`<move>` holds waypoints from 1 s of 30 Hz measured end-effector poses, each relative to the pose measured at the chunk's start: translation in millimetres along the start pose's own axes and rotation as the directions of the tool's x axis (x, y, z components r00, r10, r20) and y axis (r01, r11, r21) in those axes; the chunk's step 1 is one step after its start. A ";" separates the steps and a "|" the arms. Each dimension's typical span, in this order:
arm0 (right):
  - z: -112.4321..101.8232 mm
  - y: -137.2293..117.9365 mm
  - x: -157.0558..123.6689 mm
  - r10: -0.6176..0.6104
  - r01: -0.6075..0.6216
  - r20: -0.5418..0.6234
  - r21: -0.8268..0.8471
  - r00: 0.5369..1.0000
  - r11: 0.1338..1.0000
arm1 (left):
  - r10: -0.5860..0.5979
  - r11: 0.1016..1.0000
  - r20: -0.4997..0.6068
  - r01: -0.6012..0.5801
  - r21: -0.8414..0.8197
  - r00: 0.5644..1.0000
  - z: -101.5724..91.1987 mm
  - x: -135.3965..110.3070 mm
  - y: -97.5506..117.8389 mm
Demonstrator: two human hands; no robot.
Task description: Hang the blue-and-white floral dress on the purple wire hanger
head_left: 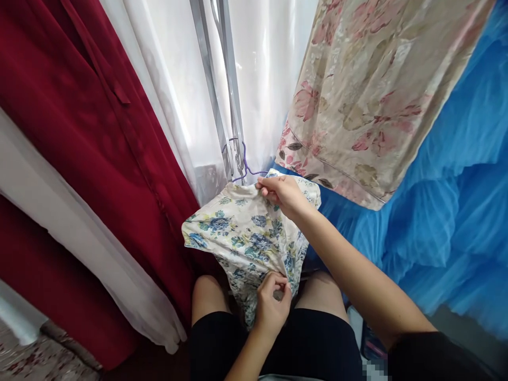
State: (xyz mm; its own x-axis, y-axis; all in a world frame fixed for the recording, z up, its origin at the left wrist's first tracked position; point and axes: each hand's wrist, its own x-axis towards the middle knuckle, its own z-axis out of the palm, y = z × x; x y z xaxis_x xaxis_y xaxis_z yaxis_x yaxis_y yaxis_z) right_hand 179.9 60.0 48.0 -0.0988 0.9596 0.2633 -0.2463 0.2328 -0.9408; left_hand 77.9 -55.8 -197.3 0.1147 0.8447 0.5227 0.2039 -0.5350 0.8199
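1. White, blue-flowered garment (238, 225): mid-view, stretching toward six o'clock, with the purple hanger (246, 163) at its twelve.
2. Right hand (283, 197), garment's one o'clock: thumb and forefinger nearly closed, pinching the top edge.
3. Left hand (273, 304), garment's five o'clock: fingertips together, pinching the front fabric beyond them.

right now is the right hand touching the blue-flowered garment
Touching. The head view shows the right hand with its thumb and fingers closed on the cloth at the top of the blue-flowered garment, no gap showing.
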 end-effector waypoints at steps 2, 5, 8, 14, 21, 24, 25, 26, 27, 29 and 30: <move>-2.2 -0.5 -6.2 0.014 -0.014 0.024 -0.009 1.000 1.000 | -0.004 1.000 0.010 0.003 0.027 1.000 -1.3 -3.2 -0.2; -5.7 5.2 -16.7 0.002 -0.001 0.023 -0.011 1.000 1.000 | 0.053 0.997 -0.008 -0.053 0.055 0.999 -19.0 10.9 19.6; -7.9 11.7 -25.0 -0.020 0.021 0.015 -0.032 1.000 0.999 | 0.231 0.971 -0.130 -0.220 0.094 0.964 -50.5 55.6 62.0; -10.2 11.4 -37.4 -0.110 0.119 0.069 -0.142 0.992 0.983 | 0.406 0.856 -0.057 -0.357 0.374 0.912 -103.1 167.9 120.2; -9.6 36.4 -20.6 -0.198 0.220 0.104 -0.296 0.975 0.929 | 0.551 0.762 -0.133 -0.431 0.483 0.824 -105.8 179.5 131.3; -11.2 51.7 -19.5 -0.172 0.202 0.111 -0.395 0.979 0.896 | 0.495 0.848 -0.364 -0.348 0.399 0.789 -125.6 180.9 129.3; -12.2 54.2 -21.9 -0.151 0.184 0.113 -0.397 0.982 0.899 | 0.457 0.879 -0.444 -0.315 0.359 0.771 -137.2 184.0 124.0; -13.2 55.1 -25.3 -0.132 0.166 0.113 -0.386 0.985 0.907 | 0.409 0.909 -0.522 -0.281 0.309 0.749 -150.8 187.9 115.8; -13.9 54.8 -29.5 -0.117 0.150 0.112 -0.367 0.987 0.918 | 0.344 0.939 -0.597 -0.248 0.240 0.725 -165.5 191.8 104.8; -13.6 52.2 -38.2 -0.095 0.130 0.119 -0.336 0.988 0.933 | 0.138 0.981 -0.735 -0.195 0.007 0.664 -194.3 197.0 76.1; -12.7 51.0 -42.0 -0.089 0.128 0.129 -0.332 0.988 0.935 | -0.005 0.973 -0.774 -0.175 -0.150 0.634 -206.5 196.9 60.0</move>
State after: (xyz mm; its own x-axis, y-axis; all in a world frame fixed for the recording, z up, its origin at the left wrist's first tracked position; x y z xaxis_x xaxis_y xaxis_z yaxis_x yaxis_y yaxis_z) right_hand 183.8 33.5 -13.7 -0.2001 0.9067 0.3714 0.0771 0.3925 -0.9165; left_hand -88.1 75.9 3.1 -0.6806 0.5282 0.5077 0.0324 -0.6706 0.7411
